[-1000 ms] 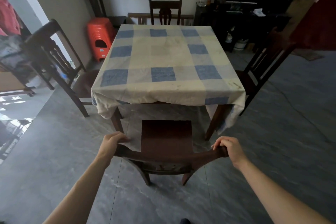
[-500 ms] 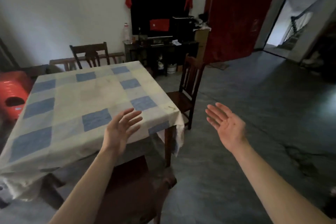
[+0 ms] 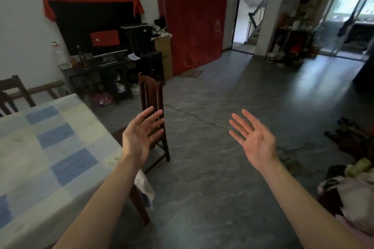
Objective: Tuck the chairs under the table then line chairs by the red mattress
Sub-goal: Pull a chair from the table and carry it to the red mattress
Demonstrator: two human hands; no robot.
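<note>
Grey floor [image 3: 212, 168] spreads toward the red mattress [image 3: 192, 22] at upper centre. The left hand [image 3: 139, 139] and right hand [image 3: 255, 143] are spread wide, holding nothing. The centre chair [image 3: 150, 91] stands beside the table [image 3: 40, 157] at lower left. Best to grip its top rail evenly and push it in straight.

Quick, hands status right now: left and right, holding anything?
Left hand: open, fingers spread, holding nothing.
Right hand: open, palm showing, holding nothing.
</note>
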